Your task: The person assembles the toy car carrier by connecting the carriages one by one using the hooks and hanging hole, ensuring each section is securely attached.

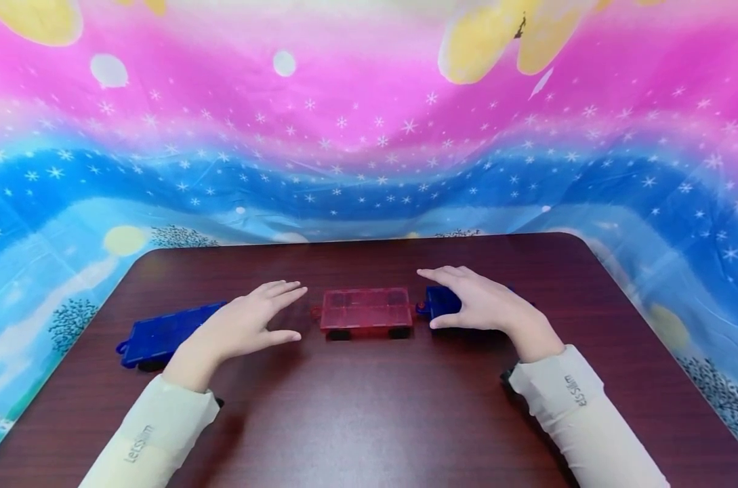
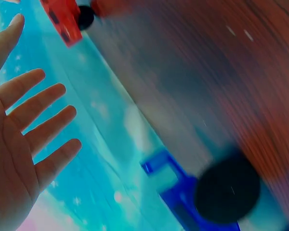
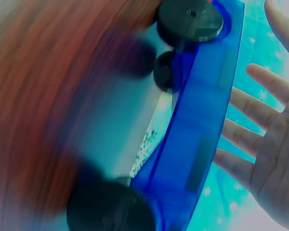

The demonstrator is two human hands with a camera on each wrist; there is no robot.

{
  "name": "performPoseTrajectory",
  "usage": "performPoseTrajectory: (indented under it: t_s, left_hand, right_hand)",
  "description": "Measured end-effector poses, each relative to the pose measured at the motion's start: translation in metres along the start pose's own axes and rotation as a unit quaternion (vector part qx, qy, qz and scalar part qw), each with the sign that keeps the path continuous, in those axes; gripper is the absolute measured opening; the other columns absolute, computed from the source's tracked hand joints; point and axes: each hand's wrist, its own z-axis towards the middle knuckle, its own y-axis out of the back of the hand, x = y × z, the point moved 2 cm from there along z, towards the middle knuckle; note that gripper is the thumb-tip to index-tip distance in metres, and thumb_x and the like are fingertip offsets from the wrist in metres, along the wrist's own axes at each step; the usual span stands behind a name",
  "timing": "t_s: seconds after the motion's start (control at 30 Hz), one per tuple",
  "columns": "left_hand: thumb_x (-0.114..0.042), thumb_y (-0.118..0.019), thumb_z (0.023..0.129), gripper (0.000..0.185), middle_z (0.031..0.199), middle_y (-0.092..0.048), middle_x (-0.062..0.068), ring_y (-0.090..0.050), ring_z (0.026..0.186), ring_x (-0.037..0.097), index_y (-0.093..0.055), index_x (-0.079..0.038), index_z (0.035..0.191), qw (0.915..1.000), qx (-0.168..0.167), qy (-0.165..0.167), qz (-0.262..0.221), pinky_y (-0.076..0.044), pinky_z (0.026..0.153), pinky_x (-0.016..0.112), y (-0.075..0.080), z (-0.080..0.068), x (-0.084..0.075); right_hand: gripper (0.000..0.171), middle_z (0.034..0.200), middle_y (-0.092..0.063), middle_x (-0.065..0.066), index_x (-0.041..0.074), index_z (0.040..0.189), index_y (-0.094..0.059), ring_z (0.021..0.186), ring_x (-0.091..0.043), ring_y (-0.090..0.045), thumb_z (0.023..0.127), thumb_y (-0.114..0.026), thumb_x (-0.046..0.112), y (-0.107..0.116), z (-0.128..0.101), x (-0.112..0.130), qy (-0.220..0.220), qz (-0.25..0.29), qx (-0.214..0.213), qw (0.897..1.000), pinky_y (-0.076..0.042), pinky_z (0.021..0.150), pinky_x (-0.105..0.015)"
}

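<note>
A left blue wagon [image 1: 161, 333] is partly hidden behind the left hand [image 1: 243, 324], which is held open-fingered, with nothing gripped; between both hands a red wagon [image 1: 365, 310] is stood on the surface [image 1: 369, 413]; a right blue wagon [image 1: 439, 301] is partly covered by the right hand [image 1: 490, 305], its fingers extended and nothing grasped; whether that wagon is touched cannot be told.

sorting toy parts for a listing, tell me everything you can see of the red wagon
The red wagon looks like see-through plastic: a flat, rectangular bed with panel lines, black wheels, two showing on the near side, and a coupling at its left end. It stands upright on the brown table. Its right end comes up to a blue wagon; whether they are hooked is unclear. Nothing holds it.
</note>
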Motion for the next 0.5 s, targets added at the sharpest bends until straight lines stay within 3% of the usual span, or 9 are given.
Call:
performPoseTrajectory:
  t_s: [0.5]
  left_hand:
    - [-0.06, -0.058, 0.08, 0.082, 0.146, -0.035, 0.014, -0.031, 0.134, 0.036, -0.034, -0.015, 0.144, 0.9973, -0.025, 0.068, -0.009, -0.033, 0.102, 0.056, 0.018, -0.05, 0.053]
  right_hand:
    - [0.083, 0.146, -0.037, 0.003, 0.034, 0.145, -0.03, 0.135, -0.02, -0.031, 0.074, -0.067, 0.057, -0.018, 0.039, 0.034, 0.028, 0.03, 0.027, 0.999, -0.033, 0.107, -0.045]
